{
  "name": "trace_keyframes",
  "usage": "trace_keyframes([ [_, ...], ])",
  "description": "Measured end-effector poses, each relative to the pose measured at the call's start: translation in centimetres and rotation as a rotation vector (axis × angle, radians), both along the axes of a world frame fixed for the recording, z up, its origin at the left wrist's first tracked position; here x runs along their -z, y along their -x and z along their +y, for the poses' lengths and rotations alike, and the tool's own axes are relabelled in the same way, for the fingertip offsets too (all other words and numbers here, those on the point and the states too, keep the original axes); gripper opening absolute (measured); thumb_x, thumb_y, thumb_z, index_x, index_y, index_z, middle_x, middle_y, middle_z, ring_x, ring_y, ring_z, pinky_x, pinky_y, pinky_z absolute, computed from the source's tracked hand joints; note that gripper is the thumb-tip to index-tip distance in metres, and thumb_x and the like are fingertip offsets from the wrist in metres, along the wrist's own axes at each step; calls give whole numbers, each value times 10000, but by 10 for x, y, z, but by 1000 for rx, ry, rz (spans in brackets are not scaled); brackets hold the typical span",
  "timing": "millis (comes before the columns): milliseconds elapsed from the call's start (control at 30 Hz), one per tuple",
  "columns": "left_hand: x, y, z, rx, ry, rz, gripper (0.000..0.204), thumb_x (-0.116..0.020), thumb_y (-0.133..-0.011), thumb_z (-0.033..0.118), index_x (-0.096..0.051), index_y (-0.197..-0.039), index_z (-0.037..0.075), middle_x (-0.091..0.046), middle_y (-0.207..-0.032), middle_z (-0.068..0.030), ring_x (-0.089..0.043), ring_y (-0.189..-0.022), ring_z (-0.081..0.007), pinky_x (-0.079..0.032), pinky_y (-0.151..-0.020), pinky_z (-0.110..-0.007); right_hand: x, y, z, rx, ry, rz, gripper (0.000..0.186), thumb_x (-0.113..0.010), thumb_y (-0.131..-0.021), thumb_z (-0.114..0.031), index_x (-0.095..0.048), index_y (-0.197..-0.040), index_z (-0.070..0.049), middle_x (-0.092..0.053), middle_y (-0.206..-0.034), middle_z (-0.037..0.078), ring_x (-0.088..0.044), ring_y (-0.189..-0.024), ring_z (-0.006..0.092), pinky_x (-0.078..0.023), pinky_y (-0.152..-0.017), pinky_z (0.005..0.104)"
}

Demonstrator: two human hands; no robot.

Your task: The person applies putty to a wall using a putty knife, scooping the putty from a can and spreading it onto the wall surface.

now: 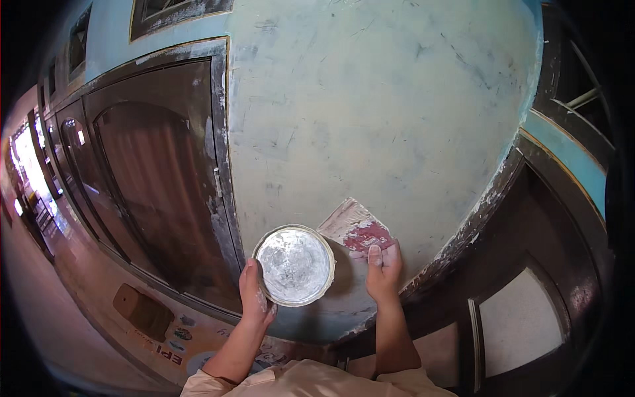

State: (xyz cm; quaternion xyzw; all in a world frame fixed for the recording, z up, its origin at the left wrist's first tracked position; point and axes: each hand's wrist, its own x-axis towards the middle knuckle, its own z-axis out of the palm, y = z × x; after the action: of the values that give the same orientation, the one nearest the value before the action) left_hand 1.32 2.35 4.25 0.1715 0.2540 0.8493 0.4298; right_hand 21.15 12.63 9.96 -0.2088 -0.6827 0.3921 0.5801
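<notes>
My left hand (254,291) grips a round, shallow container (295,266) by its left edge; whitish paste coats its inside. In my right hand (383,270) is a putty knife (357,227) with a red grip and a broad blade smeared with pale filler. My thumb presses on its red part. The blade's left corner is close to the container's rim; I cannot tell whether they touch. White residue marks the fingers of both hands. Ahead of them stands a pale wall (383,112) with grey patches and dark scratches.
A dark wooden door frame with brown curtained panels (152,152) is on the left. On the right is another dark doorway (516,245) with flaking paint along its frame. A brown box-like object (143,312) lies on the floor at lower left, beside a printed sheet (192,341).
</notes>
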Motion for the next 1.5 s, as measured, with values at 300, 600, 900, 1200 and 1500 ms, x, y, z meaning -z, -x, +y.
trace_keyframes([
  [300,-3,-16,1,2,-10,-40,443,-429,-1023,346,-505,-1230,-38,-606,-1174,-141,-617,-1052,-231,-484,-943,-377,6,-11,0,123,-205,-92,209,-506,-973,-134,-571,-1072,38,-715,-876,148,-713,-779,225,-552,-702,332],
  [600,27,-21,15,51,48,-139,421,-419,-1029,333,-520,-1228,-24,-613,-1181,-135,-617,-1065,-243,-493,-936,-375,34,-24,1,244,-593,-508,475,-595,-759,-9,-612,-1223,-109,-646,-1143,138,-639,-953,338,-531,-822,424],
  [900,27,-13,13,61,63,-172,421,-389,-1035,325,-502,-1275,-2,-598,-1231,-134,-605,-1100,-249,-480,-968,-382,36,-37,11,293,-466,-726,392,-592,-808,-48,-629,-1194,-104,-646,-1084,147,-630,-909,354,-529,-795,418],
  [1200,32,7,14,278,-54,-272,407,-379,-1031,284,-492,-1295,-6,-584,-1260,-172,-590,-1135,-289,-470,-1008,-437,21,-35,12,-24,307,135,283,-440,-974,-78,-545,-1217,22,-637,-1020,1,-589,-794,84,-500,-676,257],
  [1500,16,-1,10,207,24,-236,415,-372,-1034,304,-492,-1293,3,-588,-1256,-155,-597,-1123,-268,-475,-998,-410,1,-28,-2,-109,194,146,353,-432,-942,-55,-497,-1265,72,-606,-1174,99,-558,-1053,139,-410,-956,274],
])
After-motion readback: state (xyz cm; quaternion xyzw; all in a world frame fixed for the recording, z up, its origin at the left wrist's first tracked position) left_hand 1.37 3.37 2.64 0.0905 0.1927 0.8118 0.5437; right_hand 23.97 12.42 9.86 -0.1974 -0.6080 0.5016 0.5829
